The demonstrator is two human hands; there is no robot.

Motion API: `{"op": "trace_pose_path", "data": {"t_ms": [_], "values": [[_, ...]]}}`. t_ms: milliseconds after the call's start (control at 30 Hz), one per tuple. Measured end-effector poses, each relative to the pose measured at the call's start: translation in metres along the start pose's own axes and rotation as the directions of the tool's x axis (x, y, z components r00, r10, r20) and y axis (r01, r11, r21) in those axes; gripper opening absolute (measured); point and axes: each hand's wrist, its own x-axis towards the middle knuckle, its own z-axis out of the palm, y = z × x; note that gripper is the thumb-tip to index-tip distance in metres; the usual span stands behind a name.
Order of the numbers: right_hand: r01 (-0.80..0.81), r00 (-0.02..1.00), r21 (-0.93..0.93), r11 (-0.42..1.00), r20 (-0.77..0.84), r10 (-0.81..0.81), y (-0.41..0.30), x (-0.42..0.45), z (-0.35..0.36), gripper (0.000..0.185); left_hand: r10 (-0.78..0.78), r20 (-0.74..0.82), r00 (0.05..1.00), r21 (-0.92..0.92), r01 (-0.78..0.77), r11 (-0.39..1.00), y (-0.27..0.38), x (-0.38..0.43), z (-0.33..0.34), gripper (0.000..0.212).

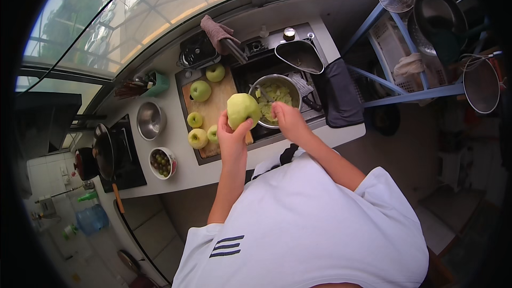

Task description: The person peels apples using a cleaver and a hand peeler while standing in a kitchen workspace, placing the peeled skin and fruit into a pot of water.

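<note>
My left hand holds up a large pale green apple, its skin pared away in facets over the visible side. In my right hand is a slim grey tool that looks like a peeler, its head beside the apple. Below it, a steel pot full of green apple peelings sits over the sink. Several apples rest on a wooden cutting board to the left: whole green ones at the back and a pale, peeled-looking one near the front.
An empty steel bowl and a bowl of grapes stand left on the counter, near the stove. A black-handled knife lies right of the pot, beside a dark cloth over the edge. A blue rack is at right.
</note>
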Motion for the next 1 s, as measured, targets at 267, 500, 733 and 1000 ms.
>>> {"op": "trace_pose_path", "data": {"t_ms": [267,500,733,1000], "values": [[-0.138,0.986,-0.532,0.836,0.007,0.167,0.068,0.019,-0.019,0.032,-0.082,0.095,0.992,0.0,0.083,0.997,0.014,-0.003,0.004,0.054],[-0.034,0.999,-0.631,0.775,-0.008,0.038,0.065,0.022,-0.035,0.025,-0.003,0.087,0.996,0.041,-0.001,0.999,0.018,0.006,-0.004,0.052],[0.043,0.995,-0.625,0.779,0.095,0.021,0.09,0.019,-0.03,0.023,-0.061,0.07,0.996,0.01,0.061,0.998,0.023,0.006,-0.002,0.052],[0.193,0.981,-0.007,0.981,0.01,-0.193,-0.042,-0.014,-0.039,0.028,0.079,0.028,0.996,0.159,-0.083,0.984,0.014,0.008,-0.005,0.055]]}}
